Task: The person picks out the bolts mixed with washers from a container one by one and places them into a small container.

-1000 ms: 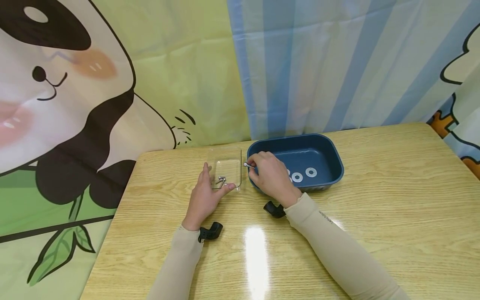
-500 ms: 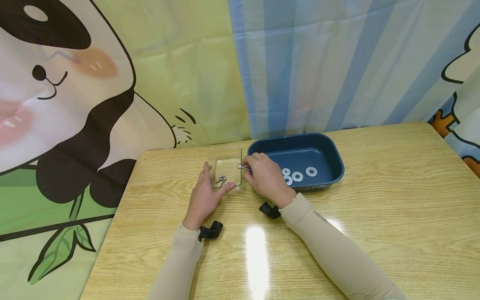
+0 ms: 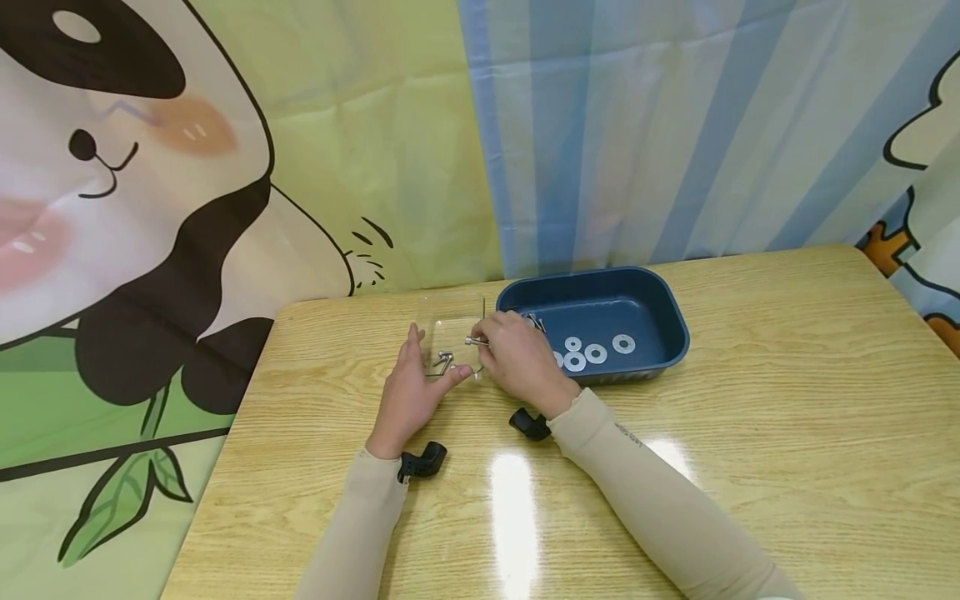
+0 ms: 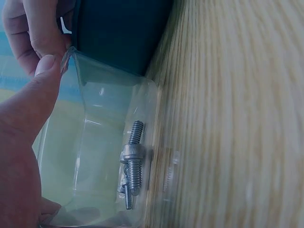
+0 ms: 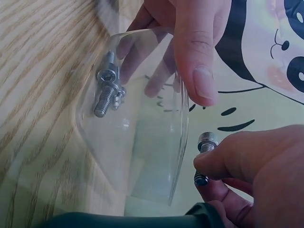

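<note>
The spread left hand [image 3: 405, 404] touches a clear box [image 4: 107, 114] of bolts [image 4: 133, 161]; the right hand [image 3: 521, 354], by a blue tub [image 3: 618, 312] of rings [image 3: 588, 354], pinches one screw [image 5: 207, 141].

1. Silver socket-head screw [image 5: 207, 139]: partly threaded, pinched between the thumb and fingers of the right hand [image 3: 521, 354], head toward the box, apart from its rim.
2. Clear plastic box [image 3: 456, 329]: open-topped, upright on the table, the left hand [image 3: 412, 396] resting against its near left side.
3. Loose screws [image 4: 133, 156]: silver, threaded, lying clustered inside the box toward its near side, some overlapping.
</note>
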### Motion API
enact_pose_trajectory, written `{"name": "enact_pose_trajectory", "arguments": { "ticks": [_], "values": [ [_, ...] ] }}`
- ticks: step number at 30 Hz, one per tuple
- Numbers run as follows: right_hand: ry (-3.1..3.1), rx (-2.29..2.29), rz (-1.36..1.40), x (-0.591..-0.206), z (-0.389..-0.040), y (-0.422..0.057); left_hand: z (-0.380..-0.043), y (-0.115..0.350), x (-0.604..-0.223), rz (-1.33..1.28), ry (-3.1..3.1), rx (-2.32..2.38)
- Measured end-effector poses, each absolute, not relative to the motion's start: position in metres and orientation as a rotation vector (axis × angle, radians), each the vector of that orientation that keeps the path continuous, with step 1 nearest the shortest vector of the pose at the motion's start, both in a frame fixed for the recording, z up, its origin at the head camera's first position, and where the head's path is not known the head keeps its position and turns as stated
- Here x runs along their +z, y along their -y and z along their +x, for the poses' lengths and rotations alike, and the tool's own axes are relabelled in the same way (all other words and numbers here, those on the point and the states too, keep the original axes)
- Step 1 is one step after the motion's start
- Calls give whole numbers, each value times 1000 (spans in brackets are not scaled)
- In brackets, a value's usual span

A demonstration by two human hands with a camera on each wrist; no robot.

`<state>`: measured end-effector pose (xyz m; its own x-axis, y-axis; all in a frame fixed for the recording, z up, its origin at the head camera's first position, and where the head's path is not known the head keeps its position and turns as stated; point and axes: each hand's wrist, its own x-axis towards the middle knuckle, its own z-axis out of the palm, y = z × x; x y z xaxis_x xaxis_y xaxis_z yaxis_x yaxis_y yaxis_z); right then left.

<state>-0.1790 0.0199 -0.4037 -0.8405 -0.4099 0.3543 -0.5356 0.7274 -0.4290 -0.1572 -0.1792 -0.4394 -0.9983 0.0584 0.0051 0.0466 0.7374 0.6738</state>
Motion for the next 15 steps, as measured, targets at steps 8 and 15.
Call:
{"name": "enact_pose_trajectory", "arguments": {
  "ticks": [8, 15],
  "values": [
    [2739, 726, 773, -406, -180, -13, -157, 179, -439, 98, -2918, 1134],
    [2765, 693, 803, -407, -179, -9, -157, 179, -439, 95, -2927, 1131]
  ]
}}
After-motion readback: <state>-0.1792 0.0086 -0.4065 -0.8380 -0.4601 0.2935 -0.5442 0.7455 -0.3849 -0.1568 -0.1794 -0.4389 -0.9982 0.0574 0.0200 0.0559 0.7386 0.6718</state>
